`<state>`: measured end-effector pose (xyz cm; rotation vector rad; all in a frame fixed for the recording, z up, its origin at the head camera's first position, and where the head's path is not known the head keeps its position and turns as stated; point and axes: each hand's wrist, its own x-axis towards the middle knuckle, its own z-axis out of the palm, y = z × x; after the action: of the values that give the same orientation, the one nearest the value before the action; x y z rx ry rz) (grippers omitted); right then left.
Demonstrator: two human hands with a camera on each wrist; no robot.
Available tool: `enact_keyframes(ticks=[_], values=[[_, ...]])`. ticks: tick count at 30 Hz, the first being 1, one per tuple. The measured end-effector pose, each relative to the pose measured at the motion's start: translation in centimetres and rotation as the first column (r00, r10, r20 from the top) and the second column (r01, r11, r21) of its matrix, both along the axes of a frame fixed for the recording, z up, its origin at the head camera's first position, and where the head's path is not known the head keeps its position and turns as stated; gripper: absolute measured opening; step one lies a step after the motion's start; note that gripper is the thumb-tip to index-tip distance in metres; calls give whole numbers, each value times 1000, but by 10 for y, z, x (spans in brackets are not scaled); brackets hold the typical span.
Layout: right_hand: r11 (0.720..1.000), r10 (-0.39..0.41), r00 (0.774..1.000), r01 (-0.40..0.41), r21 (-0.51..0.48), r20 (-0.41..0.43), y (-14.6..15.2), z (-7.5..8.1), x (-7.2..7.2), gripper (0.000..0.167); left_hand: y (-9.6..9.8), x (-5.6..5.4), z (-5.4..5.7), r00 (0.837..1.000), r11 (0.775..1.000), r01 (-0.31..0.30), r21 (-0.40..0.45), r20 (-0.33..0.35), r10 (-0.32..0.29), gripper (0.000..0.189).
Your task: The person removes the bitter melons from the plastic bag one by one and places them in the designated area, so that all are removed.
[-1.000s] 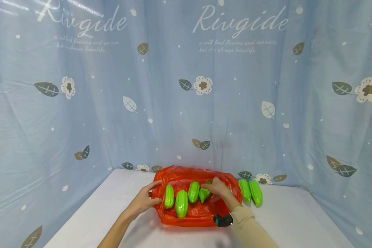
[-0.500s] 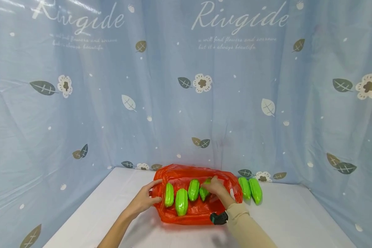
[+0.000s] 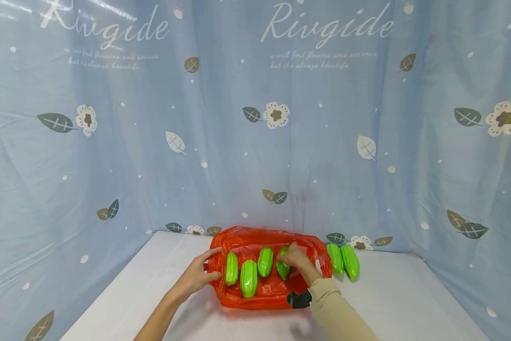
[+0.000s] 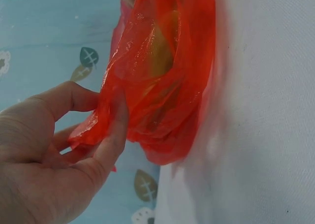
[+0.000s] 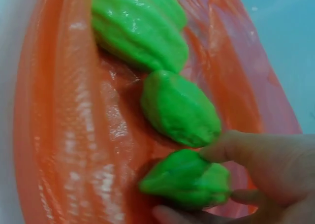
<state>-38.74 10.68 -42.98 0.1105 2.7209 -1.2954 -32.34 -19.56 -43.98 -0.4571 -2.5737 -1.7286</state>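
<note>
A red plastic bag (image 3: 276,290) lies spread with its mouth facing up. My left hand (image 3: 195,275) grips its left edge; in the left wrist view, thumb and fingers (image 4: 110,145) hold the thin film. Inside, glossy green ridged fruits lie in a row: one at the left (image 3: 231,269), one nearer me (image 3: 248,278) and one in the middle (image 3: 265,262). With thumb and fingers, my right hand (image 3: 295,258) holds the rightmost green ridged fruit (image 5: 189,179) inside the bag, partly covering it.
Two more green ridged fruits (image 3: 351,263) lie side by side on the white table (image 3: 408,303), right of the bag. A blue patterned curtain (image 3: 221,156) encloses the back and sides. A dark device (image 3: 300,299) sits at my right wrist.
The fruit in my right hand has turned more upright and shifted slightly right, apart from the middle one. My left hand keeps its hold on the bag's edge.
</note>
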Motion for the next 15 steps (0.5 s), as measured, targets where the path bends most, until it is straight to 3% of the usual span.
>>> enact_keyframes(ticks=[6,15], values=[[998,20,999,-21,57,29,-1,1,-1,83,-1,1,0,1000,1000,-4,8,8,4,69],[997,40,996,-44,57,78,0,8,4,85,-1,1,2,1000,1000,-21,-4,-1,21,67]])
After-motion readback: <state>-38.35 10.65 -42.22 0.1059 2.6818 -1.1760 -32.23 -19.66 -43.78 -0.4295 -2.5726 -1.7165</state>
